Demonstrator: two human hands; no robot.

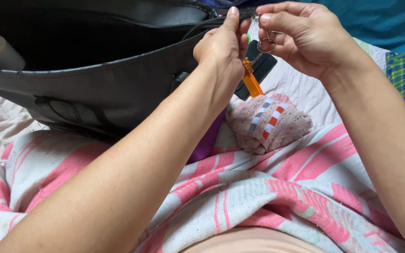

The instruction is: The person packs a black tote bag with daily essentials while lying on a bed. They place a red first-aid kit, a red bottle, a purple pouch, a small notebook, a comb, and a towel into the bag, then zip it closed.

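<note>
1. The left hand (221,44) pinches the black tote bag (94,89) at its upper rim.
2. The right hand (301,35) closes its fingertips on a key ring (266,45), from which an orange comb charm (251,82) and a black tag (264,65) dangle.
3. Below them, a folded pink cloth (270,124) rests on a pink-striped blanket (282,187).

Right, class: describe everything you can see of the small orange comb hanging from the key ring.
The small orange plastic comb hangs tilted from a short chain on a metal key ring, which the fingers of the right hand pinch. Its fine teeth run along one edge. It dangles in front of a flat black tag, right beside the left hand, above a pink knitted bundle.
</note>
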